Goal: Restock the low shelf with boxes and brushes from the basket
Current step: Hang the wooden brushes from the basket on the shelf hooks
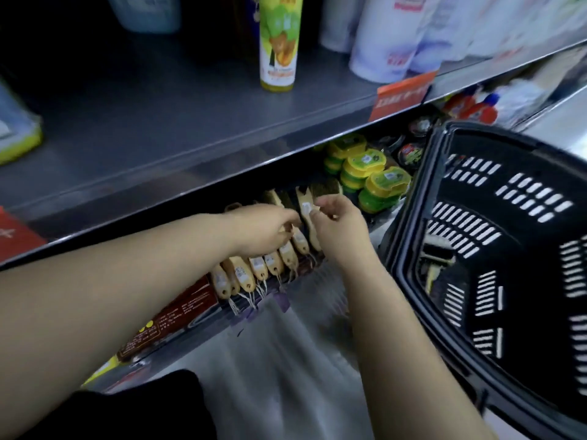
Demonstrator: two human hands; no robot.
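Several wooden-handled brushes [254, 274] lie side by side on the low shelf [305, 274], handles toward me, strings hanging over the edge. My left hand [263, 230] reaches into the row and its curled fingers grip the brush handles. My right hand [336, 223] holds one wooden brush [306, 214] at the right end of the row, fingers curled round its handle. The black plastic basket [495, 249] stands tilted at the right; a brush [436, 252] lies inside it. A red-brown box [165, 322] sits on the low shelf left of the brushes.
Stacked green-and-yellow tins [371, 176] sit right of the brushes. The grey upper shelf [190, 122] overhangs the low one and carries a yellow-green spray can [278, 42], white bottles [397, 36] and an orange price tag [401, 95]. Grey floor [286, 360] lies below.
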